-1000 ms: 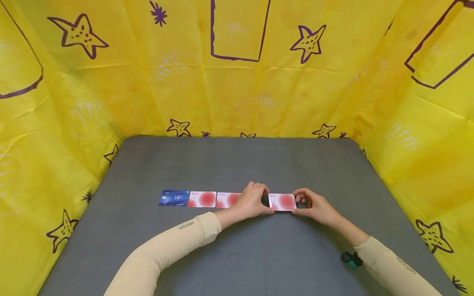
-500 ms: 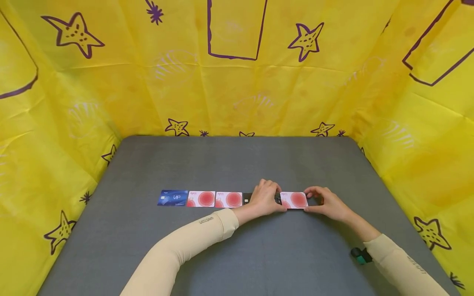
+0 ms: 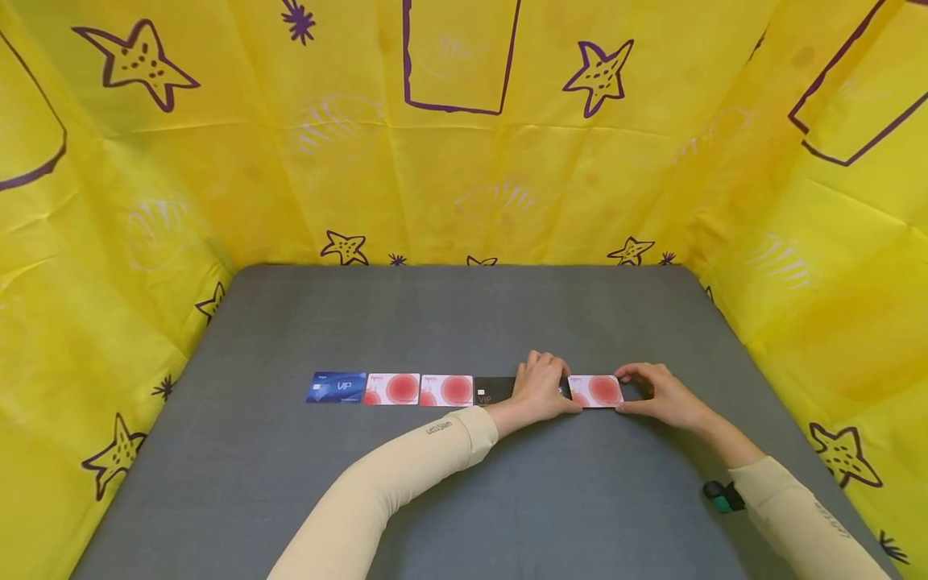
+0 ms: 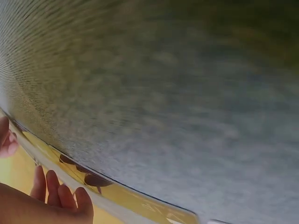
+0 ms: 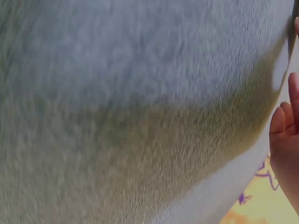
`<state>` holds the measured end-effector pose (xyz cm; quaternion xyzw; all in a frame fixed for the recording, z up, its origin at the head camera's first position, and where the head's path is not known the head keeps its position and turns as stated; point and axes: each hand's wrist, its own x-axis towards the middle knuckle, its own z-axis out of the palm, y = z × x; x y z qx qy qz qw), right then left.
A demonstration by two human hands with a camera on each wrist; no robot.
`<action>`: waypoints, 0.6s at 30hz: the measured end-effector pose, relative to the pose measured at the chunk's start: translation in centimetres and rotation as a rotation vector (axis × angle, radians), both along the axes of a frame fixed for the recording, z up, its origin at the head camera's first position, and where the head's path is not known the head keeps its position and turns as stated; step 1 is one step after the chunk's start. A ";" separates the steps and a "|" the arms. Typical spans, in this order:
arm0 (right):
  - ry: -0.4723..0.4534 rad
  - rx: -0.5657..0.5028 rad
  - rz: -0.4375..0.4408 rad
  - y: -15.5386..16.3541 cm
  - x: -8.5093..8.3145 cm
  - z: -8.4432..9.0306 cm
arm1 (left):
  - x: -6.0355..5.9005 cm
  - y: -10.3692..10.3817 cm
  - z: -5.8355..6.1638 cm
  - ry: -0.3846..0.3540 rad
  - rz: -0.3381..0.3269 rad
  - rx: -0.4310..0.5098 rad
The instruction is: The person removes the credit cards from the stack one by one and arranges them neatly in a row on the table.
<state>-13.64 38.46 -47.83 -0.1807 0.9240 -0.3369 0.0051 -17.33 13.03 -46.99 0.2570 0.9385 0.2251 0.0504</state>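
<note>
- Cards in one row on grey table (image 3: 290, 483): blue card (image 3: 337, 387), two red-circle cards (image 3: 392, 389) (image 3: 446, 390), black card (image 3: 495, 391).
- Left hand (image 3: 541, 387) and right hand (image 3: 661, 393) pinch last red card (image 3: 598, 391) by its ends, flat, beside the black card.
- Judgement: row nearly complete; release outstanding.

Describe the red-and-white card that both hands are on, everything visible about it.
The red-and-white card is a thin, flat, plastic-looking rectangle, white with a large red circle and small red lettering at its top left. It lies face up on the grey table, at the right end of the card row. The left hand grips its left edge, the right hand its right edge.
</note>
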 end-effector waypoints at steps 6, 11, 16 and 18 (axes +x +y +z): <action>0.012 0.020 0.020 0.9 -0.2 0.1 | 0.0 0.9 0.0 -0.008 0.008 -0.002; -0.051 0.063 -0.018 1.2 -0.1 0.4 | 0.0 1.4 0.0 -0.021 0.015 -0.006; -0.027 0.055 0.004 1.6 -0.1 0.4 | 0.0 1.9 0.0 -0.023 0.023 -0.011; -0.027 0.052 0.008 1.8 -0.1 0.5 | 0.0 2.1 0.0 -0.018 0.027 -0.007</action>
